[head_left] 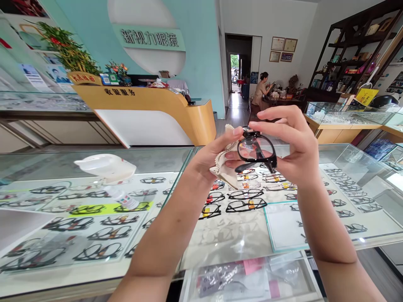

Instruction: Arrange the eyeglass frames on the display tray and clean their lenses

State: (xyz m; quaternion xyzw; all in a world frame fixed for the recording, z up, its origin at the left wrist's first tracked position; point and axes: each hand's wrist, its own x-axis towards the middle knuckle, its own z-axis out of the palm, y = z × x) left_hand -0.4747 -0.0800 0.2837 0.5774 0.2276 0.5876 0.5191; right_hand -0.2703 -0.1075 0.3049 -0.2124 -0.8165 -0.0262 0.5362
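Observation:
Black-framed glasses (273, 162) are held up between both hands, above the glass counter, with one lens facing me. My left hand (217, 153) is closed on a cream cloth (229, 176) with a scalloped edge, its thumb at the upper part of the frame. My right hand (294, 144) grips the glasses from the right, index finger and thumb around the frame. Part of the glasses is hidden behind the fingers and the cloth.
Rows of glasses (246, 204) lie inside the glass display counter (220, 247). A white boat-shaped object (107, 167) and a small bottle (121, 197) stand on the left. An open drawer (189, 285) holds plastic packets below. A person (260, 93) sits at a far table.

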